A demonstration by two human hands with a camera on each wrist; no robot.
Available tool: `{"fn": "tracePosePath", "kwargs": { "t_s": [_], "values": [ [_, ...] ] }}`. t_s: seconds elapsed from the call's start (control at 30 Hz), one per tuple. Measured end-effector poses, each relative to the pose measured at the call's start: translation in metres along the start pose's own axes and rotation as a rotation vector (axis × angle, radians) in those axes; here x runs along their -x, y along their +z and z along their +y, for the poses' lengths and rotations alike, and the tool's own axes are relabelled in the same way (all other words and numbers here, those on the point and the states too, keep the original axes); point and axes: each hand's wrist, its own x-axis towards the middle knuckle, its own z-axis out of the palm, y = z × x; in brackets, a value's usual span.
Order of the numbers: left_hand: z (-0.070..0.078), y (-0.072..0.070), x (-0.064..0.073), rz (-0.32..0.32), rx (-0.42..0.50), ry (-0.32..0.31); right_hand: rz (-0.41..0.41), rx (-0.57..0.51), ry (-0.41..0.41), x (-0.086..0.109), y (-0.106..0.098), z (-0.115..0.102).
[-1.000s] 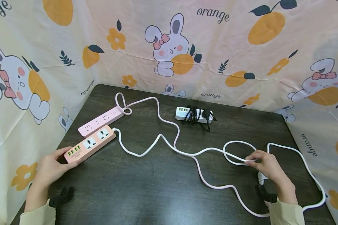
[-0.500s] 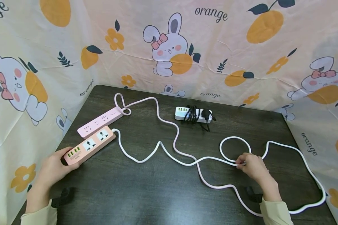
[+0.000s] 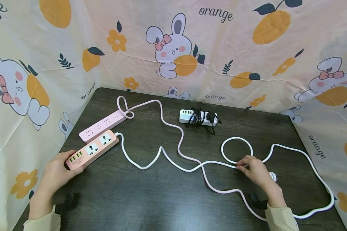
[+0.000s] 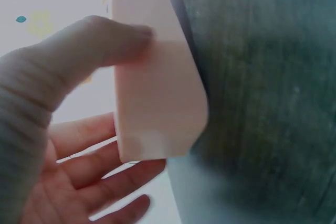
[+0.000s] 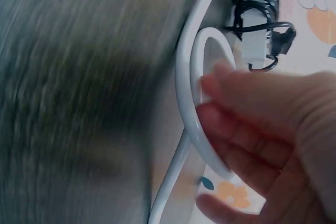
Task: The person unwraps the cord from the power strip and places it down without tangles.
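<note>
My left hand [image 3: 57,169] grips the peach power strip [image 3: 96,147] by one end — likely anchoring it — while my right hand [image 3: 255,171] pinches its white cable [image 3: 188,170], fingertips nearly together.

Smooth matt plastic peach power strip [image 3: 92,150], glossy white cord [image 5: 184,77], wood-grained tabletop [image 3: 150,199], creased cloth backdrop [image 3: 214,64].

The head view is bright and fairly clear, with soft glare on the table [image 3: 173,205]; both wrist views look hazy and blurred.
</note>
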Motion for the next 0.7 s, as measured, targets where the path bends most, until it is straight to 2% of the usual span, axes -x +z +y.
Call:
{"fn": "tracePosePath", "kwargs": {
  "t_s": [0.13,0.23,0.43,0.6,0.7],
  "values": [
    [0.009,-0.002,-0.002,0.134,0.037,0.090,0.044,-0.143,-0.001,-0.002,0.000,-0.003],
    [0.019,-0.004,-0.007,0.175,0.055,0.155,0.063,-0.181,0.024,-0.005,-0.004,-0.008],
    [0.048,-0.007,-0.020,0.187,0.114,0.222,0.113,-0.150,0.081,-0.019,-0.011,-0.017],
    [0.076,-0.006,-0.038,0.180,0.177,0.290,0.203,-0.135,0.110,-0.037,-0.017,-0.023],
    [0.096,-0.004,-0.053,0.158,0.230,0.338,0.220,-0.143,0.097,-0.050,-0.022,-0.028]
  ]
}}
